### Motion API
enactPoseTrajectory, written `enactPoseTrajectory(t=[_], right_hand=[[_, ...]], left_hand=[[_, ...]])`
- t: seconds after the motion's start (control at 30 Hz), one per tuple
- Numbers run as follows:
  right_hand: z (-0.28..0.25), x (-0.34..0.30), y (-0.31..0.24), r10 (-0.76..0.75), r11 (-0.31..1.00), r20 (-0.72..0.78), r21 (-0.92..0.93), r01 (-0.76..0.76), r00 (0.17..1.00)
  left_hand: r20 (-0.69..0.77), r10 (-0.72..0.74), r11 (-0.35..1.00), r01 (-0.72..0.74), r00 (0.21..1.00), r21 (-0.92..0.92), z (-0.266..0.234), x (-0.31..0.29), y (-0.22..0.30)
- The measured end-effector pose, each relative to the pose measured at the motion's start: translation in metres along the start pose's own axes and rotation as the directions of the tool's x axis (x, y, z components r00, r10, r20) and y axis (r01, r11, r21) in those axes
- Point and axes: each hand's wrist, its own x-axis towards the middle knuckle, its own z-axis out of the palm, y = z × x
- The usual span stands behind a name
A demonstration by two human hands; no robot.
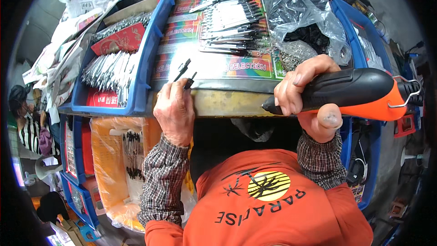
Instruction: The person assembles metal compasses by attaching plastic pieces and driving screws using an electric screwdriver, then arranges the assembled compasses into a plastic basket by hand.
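Observation:
My left hand (174,109) is closed at the front edge of the bench, pinching a couple of slim black-tipped pieces (184,70) that stick up beyond the fingers. Their lower parts are hidden in the grip. A black and orange electric screwdriver (353,89) lies sideways in my right hand (291,86), its narrow tip pointing left over the bench edge. Beyond both hands, a row of slim white pieces with black ends (230,23) is laid out on a colourful printed mat (180,34).
At the left, a blue bin (152,50) holds many slim white pieces and red card. A clear plastic bag (291,2) with black parts sits near a pile of small metal parts (293,54). Below the bench stands a plastic-lined orange crate (107,168). Another blue bin (348,23) is at the right.

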Motion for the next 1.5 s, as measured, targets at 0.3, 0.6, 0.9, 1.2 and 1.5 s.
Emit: enactPoseTrajectory(t=[0.3,0.6,0.9,1.2,1.5], right_hand=[[-0.006,0.001,-0.002,0.036,0.999,-0.115,0.006,-0.036,0.993],[-0.014,0.004,-0.002,0.045,0.999,-0.125,0.022,-0.042,0.991],[-0.022,0.004,-0.003,0.018,0.999,-0.155,-0.039,-0.025,0.988],[-0.032,0.002,-0.004,0.024,0.998,-0.168,-0.05,-0.033,0.985],[-0.037,0.001,-0.007,0.027,0.996,-0.18,-0.075,-0.041,0.983]], left_hand=[[0.018,0.189,0.931,-0.185,0.982,0.315,0.015,0.026,-0.021],[-0.009,0.227,0.974,-0.227,0.974,-0.018,0.029,0.057,0.014],[0.049,0.346,0.936,-0.341,0.937,-0.091,0.067,0.095,0.041],[0.103,0.365,0.93,-0.356,0.925,-0.097,0.099,0.116,0.062],[0.15,0.376,0.927,-0.37,0.914,-0.069,0.109,0.125,0.062]])
